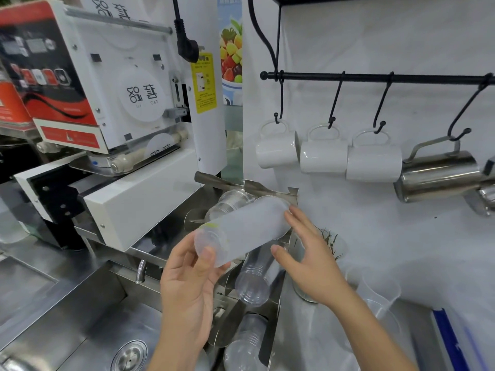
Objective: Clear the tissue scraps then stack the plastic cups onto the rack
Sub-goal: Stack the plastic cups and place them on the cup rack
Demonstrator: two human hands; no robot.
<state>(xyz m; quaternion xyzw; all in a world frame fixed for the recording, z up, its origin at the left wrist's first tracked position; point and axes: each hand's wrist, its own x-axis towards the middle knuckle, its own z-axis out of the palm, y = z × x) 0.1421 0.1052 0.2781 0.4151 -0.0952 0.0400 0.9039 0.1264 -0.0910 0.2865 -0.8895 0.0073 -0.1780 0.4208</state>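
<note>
1. Clearly, the frosted stack of cups is light and thin-walled, so I judge it will bend or dent if it is squeezed hard, and the smooth plastic can slip between the fingers.
2. A good place to hold it, in my opinion, is at the two ends, because the rims and the closed base are stiffer than the middle of the wall.
3. The left hand holds the near end of the stack, with the thumb and fingers closed around the rim.
4. The right hand is at the far right end; its fingers are spread apart and the fingertips touch the rounded base, pushing more than gripping.
5. The stack lies almost flat, tilted up toward the far right, in the air above the metal rack, beside the white machine.
6. It looks milky and half transparent, with a small yellow-green mark near the left end.
7. Other clear cups already lie in the rack slots below and behind it.
8. No tissue scraps are visible near the hands.
</note>
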